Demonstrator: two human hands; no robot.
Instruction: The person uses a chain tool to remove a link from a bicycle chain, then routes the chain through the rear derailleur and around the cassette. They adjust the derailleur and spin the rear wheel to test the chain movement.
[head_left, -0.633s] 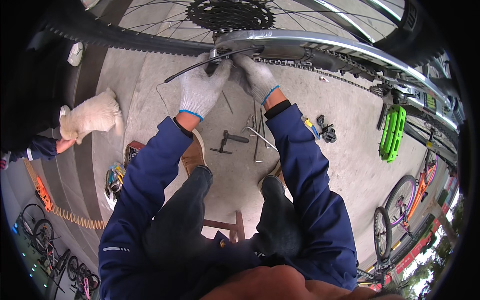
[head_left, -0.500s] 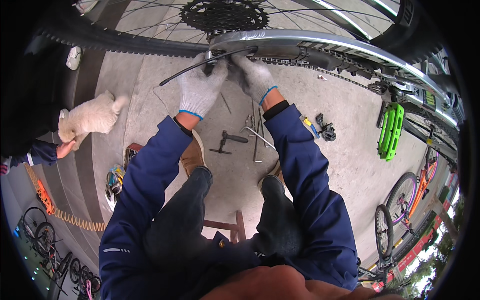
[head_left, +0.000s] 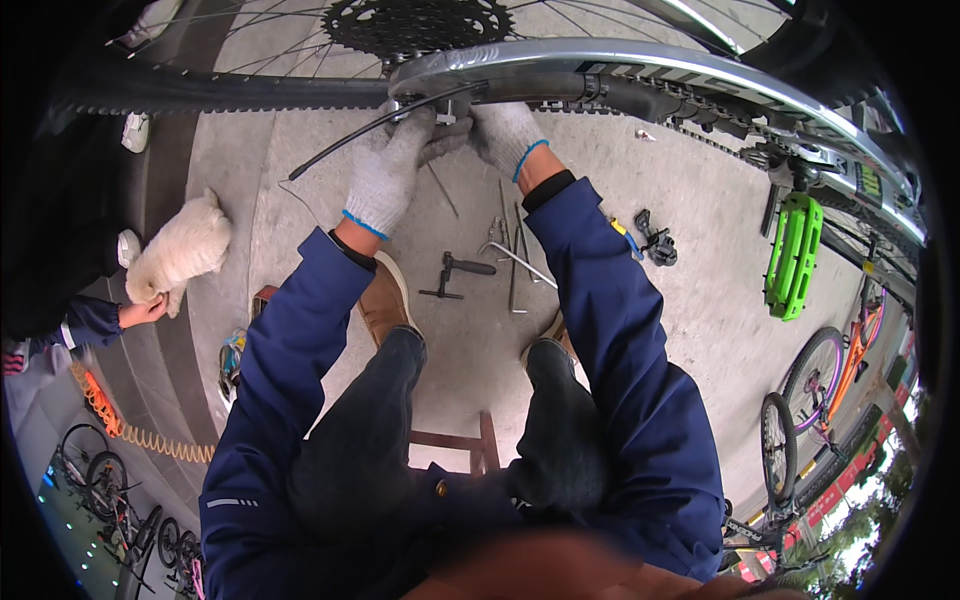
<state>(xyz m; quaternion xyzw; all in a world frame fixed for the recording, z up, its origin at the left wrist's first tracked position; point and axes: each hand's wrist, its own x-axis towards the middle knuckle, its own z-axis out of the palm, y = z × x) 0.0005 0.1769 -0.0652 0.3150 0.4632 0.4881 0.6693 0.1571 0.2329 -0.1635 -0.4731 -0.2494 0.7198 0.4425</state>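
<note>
The silver rear frame (head_left: 560, 58) of a bicycle spans the far side, its black rear sprockets (head_left: 420, 25) above. Both my hands wear pale knit gloves with dark smudges. At the frame's rear end, my left hand (head_left: 388, 170) closes near a small silver metal part (head_left: 446, 112); what its fingers grip I cannot make out. My right hand (head_left: 503, 138) reaches up beside it under the frame, its fingertips hidden. A black cable housing (head_left: 375, 127) curves past my left hand, with a thin bare wire (head_left: 308, 202) coming out of its end.
On the concrete lie a chain tool (head_left: 455, 276), several hex keys (head_left: 520, 262) and a black derailleur-like part (head_left: 656, 240). A green pedal (head_left: 795, 256) sticks out at right. At left, another person's hand (head_left: 145, 310) touches a pale puppy (head_left: 182, 250). An orange coiled hose (head_left: 165, 443) trails below.
My left hand has shifted slightly left and down, its fingers now stretching toward the right hand. The silver part between the hands shows more. The whole view has shifted a little.
</note>
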